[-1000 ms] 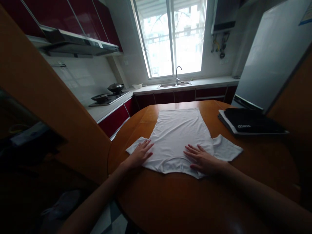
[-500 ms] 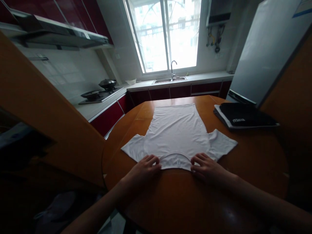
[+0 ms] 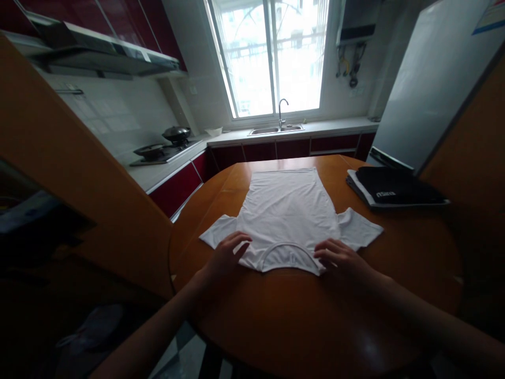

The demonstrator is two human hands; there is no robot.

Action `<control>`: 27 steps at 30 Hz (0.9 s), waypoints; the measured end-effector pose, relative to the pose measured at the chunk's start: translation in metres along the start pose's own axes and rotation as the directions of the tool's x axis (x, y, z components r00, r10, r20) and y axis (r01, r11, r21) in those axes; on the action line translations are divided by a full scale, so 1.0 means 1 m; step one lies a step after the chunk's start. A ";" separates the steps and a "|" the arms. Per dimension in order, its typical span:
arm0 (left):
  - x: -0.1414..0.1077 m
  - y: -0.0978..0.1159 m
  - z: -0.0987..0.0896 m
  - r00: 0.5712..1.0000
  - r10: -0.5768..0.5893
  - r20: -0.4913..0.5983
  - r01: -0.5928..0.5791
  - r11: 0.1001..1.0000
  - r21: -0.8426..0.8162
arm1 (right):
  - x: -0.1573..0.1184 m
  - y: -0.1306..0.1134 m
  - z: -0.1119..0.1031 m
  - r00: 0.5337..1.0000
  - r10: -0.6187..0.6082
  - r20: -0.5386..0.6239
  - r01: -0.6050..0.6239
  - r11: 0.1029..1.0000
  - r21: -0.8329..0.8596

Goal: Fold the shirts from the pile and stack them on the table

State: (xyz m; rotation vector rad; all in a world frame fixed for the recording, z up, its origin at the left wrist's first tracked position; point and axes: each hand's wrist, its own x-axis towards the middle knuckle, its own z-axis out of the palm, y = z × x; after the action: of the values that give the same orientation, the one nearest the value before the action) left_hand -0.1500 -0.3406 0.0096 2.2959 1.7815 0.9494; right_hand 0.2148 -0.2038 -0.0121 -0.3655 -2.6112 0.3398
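A white T-shirt [image 3: 288, 205] lies spread flat on the round wooden table [image 3: 284, 321], its neckline towards me and its hem at the far side. The short sleeves stretch out left and right. My left hand [image 3: 229, 253] is over the shirt's left shoulder, thumb and fingers apart, holding nothing. On the other side of the collar, my right hand [image 3: 339, 257] hovers at the right shoulder with its fingers loosely bent and apart. Whether its fingertips touch the cloth I cannot tell.
Folded dark clothes [image 3: 394, 187] with a lighter layer beneath are stacked at the table's right. Beyond the table are a counter with a sink [image 3: 264, 130], a stove with pans [image 3: 177, 133] and a fridge [image 3: 418, 84]. A wooden panel [image 3: 87, 168] stands at the left.
Both hands have let go of the shirt's collar edge. The left hand has moved left and away from me, the right slightly away; the neckline now shows more fully.
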 end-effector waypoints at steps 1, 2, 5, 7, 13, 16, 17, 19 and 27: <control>0.003 -0.005 0.002 0.999 -0.051 -0.017 0.051 0.998 0.032 | 0.001 0.005 -0.001 0.995 0.077 -0.055 -0.078 0.997 -0.015; 0.005 -0.008 0.004 0.996 -0.085 0.006 0.084 0.993 0.078 | 0.002 0.010 0.000 0.985 0.150 -0.086 -0.154 0.987 -0.042; 0.003 -0.016 0.009 0.964 -0.139 0.226 0.082 0.966 0.244 | -0.002 0.023 0.004 0.956 0.295 -0.004 -0.292 0.943 -0.160; -0.001 -0.019 0.009 0.921 -0.153 0.359 0.040 0.952 0.305 | -0.008 0.028 0.007 0.937 0.335 0.100 -0.309 0.928 -0.210; 0.011 -0.021 0.005 0.931 -0.097 0.353 -0.018 0.951 0.308 | -0.009 0.048 0.000 0.902 0.432 -0.018 -0.425 0.878 -0.222; 0.022 -0.021 0.015 0.950 -0.104 0.296 -0.003 0.941 0.339 | -0.012 0.065 -0.002 0.797 0.598 -0.088 -0.596 0.755 -0.274; 0.023 -0.021 0.020 0.949 -0.117 0.293 0.007 0.936 0.351 | -0.015 0.070 -0.001 0.759 0.646 -0.084 -0.639 0.713 -0.289; 0.020 -0.024 0.029 0.943 -0.145 0.298 0.025 0.928 0.371 | -0.024 0.076 0.003 0.704 0.708 -0.060 -0.689 0.659 -0.302; 0.039 -0.031 0.022 0.958 -0.125 0.259 0.028 0.937 0.349 | -0.011 0.078 -0.012 0.685 0.721 -0.108 -0.720 0.647 -0.250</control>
State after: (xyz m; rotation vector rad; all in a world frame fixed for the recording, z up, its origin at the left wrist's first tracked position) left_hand -0.1598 -0.2893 -0.0054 2.3766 2.0194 0.2964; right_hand 0.2453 -0.1325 -0.0296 -1.5310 -2.3859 0.2199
